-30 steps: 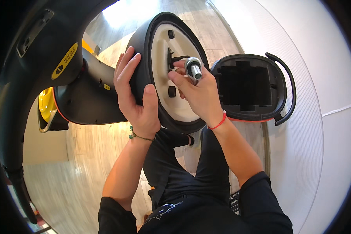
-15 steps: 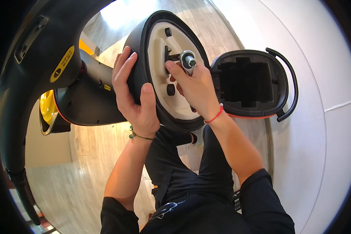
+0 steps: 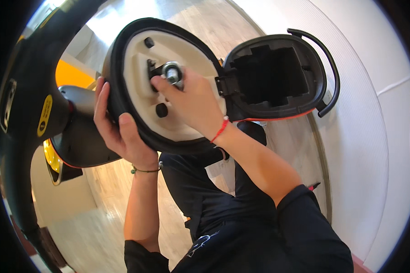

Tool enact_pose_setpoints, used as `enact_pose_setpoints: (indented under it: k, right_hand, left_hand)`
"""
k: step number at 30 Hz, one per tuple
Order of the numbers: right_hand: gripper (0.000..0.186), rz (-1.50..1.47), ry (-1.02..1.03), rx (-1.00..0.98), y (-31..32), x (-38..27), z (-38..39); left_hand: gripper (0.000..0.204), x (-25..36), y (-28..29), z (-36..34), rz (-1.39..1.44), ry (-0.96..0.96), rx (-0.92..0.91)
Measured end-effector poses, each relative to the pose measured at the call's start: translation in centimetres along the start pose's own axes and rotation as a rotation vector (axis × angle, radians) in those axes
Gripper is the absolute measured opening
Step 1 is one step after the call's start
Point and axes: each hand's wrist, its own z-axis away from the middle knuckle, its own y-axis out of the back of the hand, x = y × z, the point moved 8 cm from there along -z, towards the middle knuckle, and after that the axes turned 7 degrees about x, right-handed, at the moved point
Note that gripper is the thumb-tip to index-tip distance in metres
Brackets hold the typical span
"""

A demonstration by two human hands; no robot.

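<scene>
A black oval housing (image 3: 118, 82) with a cream inner face (image 3: 187, 118) is tilted up in front of me. My left hand (image 3: 118, 132) grips its black rim from the left, thumb on the front edge. My right hand (image 3: 193, 102) holds a small round metal part (image 3: 172, 73) against a black fitting near the top of the cream face. A red cord circles my right wrist. A hinged black lid (image 3: 273, 77) with a curved handle (image 3: 325, 59) stands open to the right.
A thick black curved arm with a yellow label (image 3: 44, 116) sweeps down the left side. A yellow body (image 3: 68, 75) shows behind the housing. My dark-trousered legs (image 3: 205, 195) are below, over a pale wooden floor (image 3: 105, 191). A white wall (image 3: 373, 136) rises at right.
My right hand has pressed the metal part closer onto the fitting on the cream face. The view has shifted a little; my left hand keeps its grip on the rim.
</scene>
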Motion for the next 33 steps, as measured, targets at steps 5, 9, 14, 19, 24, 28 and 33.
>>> enact_pose_setpoints:
  k: [5, 9, 14, 19, 24, 28, 33]
  right_hand:
    - [0.029, -0.121, 0.172, 0.044, 0.1, 0.0, -0.1]
    - [0.028, -0.195, 0.144, -0.023, -0.1, 0.3, -0.1]
    - [0.03, -0.184, 0.141, 0.042, -0.1, 0.1, -0.2]
    - [0.024, -0.075, 0.164, 0.017, 0.1, -0.3, -0.1]
    - [0.018, 0.114, 0.317, 0.022, 0.2, -1.5, 0.6]
    - [0.026, 0.242, 0.572, 0.189, 0.8, -2.9, 2.1]
    - [0.023, 0.367, 0.803, 0.194, 0.1, -3.3, 2.9]
  left_hand:
    - [0.055, 0.1, -0.4, 0.0, 0.026, 0.065, 0.021]
    - [0.056, 0.0, -0.6, 0.2, 0.012, 0.073, 0.011]
    - [0.057, 0.2, -0.3, -0.1, -0.024, 0.062, 0.014]
    - [0.057, 0.2, -0.3, 0.1, -0.029, 0.041, 0.005]
    - [0.057, 0.3, -0.4, 0.0, -0.056, 0.027, -0.007]
    - [0.056, 0.3, -0.6, 0.1, -0.082, 0.02, -0.004]
    - [0.055, 0.5, -0.1, -0.3, -0.006, 0.058, 0.045]
